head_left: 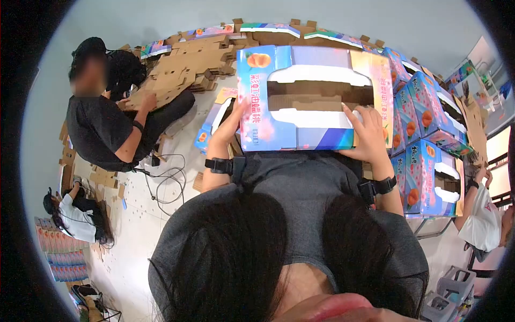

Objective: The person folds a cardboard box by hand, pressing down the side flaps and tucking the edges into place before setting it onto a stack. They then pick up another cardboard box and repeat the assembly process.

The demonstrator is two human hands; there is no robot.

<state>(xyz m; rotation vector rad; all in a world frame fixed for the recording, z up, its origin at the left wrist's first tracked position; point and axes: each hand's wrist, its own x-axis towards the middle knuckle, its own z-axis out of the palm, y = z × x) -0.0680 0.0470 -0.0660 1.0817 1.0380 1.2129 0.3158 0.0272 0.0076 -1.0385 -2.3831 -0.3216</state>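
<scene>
A printed cardboard fruit box (322, 141), blue and purple with peach pictures, is held up in front of my chest. Its large window has white edges and shows bare brown cardboard inside. My left hand (229, 124) grips the box by its left side, with some fingers hidden behind it. At the lower right, my right hand (368, 131) is wrapped over the panel beside the window, its fingers reaching the white edge. Black bands circle both my wrists. Behind my left hand, another printed box (205, 132) stands partly hidden.
Stacked printed boxes (424, 115) stand close on my right. Flat brown cardboard sheets (185, 64) are piled at the back left, where a seated person (102, 123) handles a sheet. A black cable (174, 180) lies on the floor. Another person (480, 220) stands at far right.
</scene>
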